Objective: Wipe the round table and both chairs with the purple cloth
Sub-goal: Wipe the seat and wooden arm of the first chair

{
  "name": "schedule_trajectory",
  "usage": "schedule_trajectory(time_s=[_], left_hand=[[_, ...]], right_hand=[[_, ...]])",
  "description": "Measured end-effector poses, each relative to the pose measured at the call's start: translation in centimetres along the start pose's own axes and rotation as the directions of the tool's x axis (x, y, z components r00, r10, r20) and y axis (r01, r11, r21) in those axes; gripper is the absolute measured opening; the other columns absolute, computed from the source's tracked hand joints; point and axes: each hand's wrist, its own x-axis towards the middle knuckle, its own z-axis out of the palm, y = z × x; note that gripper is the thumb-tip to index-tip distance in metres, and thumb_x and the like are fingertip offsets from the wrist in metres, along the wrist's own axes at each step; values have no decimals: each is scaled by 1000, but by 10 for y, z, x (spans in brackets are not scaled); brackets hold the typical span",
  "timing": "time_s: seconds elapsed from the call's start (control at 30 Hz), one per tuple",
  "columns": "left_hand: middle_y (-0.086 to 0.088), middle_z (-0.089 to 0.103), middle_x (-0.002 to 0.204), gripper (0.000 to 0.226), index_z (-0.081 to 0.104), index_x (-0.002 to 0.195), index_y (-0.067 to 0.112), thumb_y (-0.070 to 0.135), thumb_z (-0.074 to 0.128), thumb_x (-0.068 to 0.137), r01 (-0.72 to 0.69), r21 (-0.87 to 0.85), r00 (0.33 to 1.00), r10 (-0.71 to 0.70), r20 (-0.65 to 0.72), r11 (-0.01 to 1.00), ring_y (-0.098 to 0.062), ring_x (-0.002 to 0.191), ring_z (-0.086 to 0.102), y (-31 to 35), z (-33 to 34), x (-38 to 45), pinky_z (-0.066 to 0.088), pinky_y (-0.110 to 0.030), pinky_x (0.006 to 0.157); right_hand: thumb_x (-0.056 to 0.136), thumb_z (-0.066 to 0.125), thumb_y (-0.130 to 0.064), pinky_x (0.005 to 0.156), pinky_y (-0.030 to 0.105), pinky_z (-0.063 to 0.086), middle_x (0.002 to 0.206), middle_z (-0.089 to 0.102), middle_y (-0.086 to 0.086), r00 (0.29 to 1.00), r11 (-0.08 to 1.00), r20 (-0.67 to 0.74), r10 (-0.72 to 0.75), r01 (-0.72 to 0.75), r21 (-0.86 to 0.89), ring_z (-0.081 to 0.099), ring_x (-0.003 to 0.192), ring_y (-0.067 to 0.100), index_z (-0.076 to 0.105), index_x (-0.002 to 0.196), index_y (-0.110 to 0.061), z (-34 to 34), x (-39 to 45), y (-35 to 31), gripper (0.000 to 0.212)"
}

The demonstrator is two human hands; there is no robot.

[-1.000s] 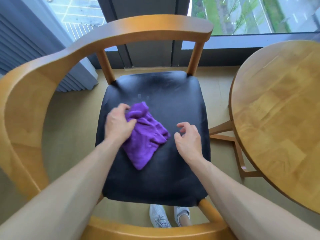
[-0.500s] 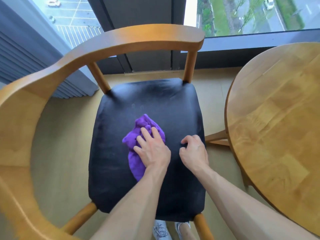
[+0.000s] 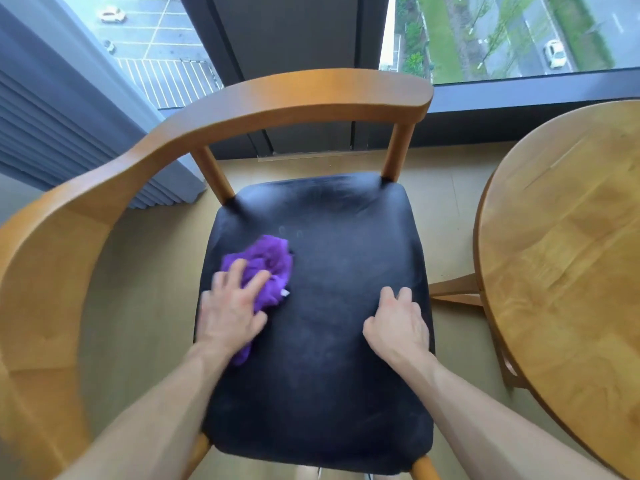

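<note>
A wooden armchair [image 3: 311, 95] with a black padded seat [image 3: 332, 341] stands right below me. The crumpled purple cloth [image 3: 268, 261] lies on the left part of the seat. My left hand [image 3: 232, 310] lies flat on the cloth, fingers spread and straight, blurred by motion. My right hand [image 3: 398, 323] rests on the right side of the seat with loosely bent fingers, holding nothing. The round wooden table [image 3: 568, 258] stands at the right, only partly in view.
A large window [image 3: 519, 32] runs behind the chair, with a dark frame post in the middle. Grey pleated curtains [image 3: 62, 133] hang at the left. Beige floor shows between chair and table. Table legs [image 3: 457, 292] reach toward the seat's right edge.
My left hand has slid the cloth from the seat's middle back to its left side. My right hand stays on the right side of the seat.
</note>
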Motion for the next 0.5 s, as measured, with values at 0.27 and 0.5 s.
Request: schedule_trajectory(time_s=[0.27, 0.5], left_hand=[[-20, 48, 131, 54, 46, 133, 18, 35, 63, 86, 605, -433, 757, -651, 53, 669, -44, 119, 44, -31, -5, 64, 41, -51, 96], [-14, 43, 133, 50, 50, 131, 19, 30, 62, 83, 438, -449, 859, -509, -44, 779, -40, 119, 42, 79, -19, 93, 47, -51, 86]], right_hand=[[88, 51, -18, 94, 37, 40, 141, 34, 2, 943, 952, -133, -304, 296, -77, 38, 122, 27, 44, 131, -25, 4, 13, -44, 44], [88, 51, -13, 85, 36, 39, 133, 40, 2, 945, 965, -196, -262, 252, -76, 42, 114, 27, 49, 122, -21, -1, 37, -52, 36]])
